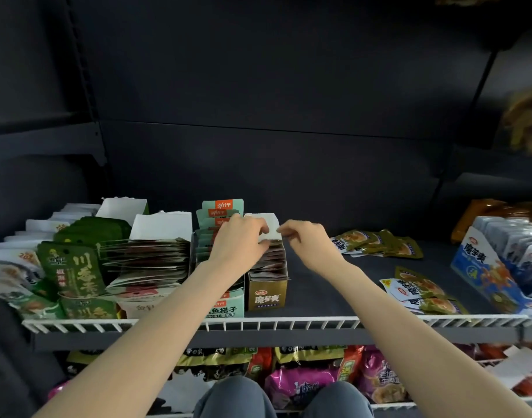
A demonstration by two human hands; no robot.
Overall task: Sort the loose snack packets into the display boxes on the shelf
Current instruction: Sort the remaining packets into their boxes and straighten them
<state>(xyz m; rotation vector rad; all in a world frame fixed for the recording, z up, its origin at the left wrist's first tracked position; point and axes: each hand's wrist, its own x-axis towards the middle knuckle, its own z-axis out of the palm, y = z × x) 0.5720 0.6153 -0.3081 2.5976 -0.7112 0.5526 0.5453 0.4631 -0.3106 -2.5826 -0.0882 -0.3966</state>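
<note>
Closest to the camera, the person's knees (284, 396) in grey trousers are showing at the bottom. Just past them, bright snack bags (304, 375) are lying on a lower shelf. Above that, a white wire rail (289, 322) is running along the front of the dark shelf (319, 285).

Both bare arms are reaching over the rail. The left hand (239, 239) is resting on top of the gold display box (267, 292), with its fingers curled down onto the dark red packets (270, 260) standing in it. I cannot tell if it is gripping one. The right hand (307, 236) is just beside it, with its fingertips pinched close together at the box's white back flap (266, 223). I cannot tell if they are holding anything.

Touching the gold box on its left, a pale green box (225, 309) is holding green packets. Further left, more boxes are sitting full, one with dark green packets (73, 273).

On the right, loose green-yellow packets are lying flat on the shelf, one pile near the rail (421, 292) and another pile further back (379, 244). A blue box (485, 267) is standing at the far right.
</note>
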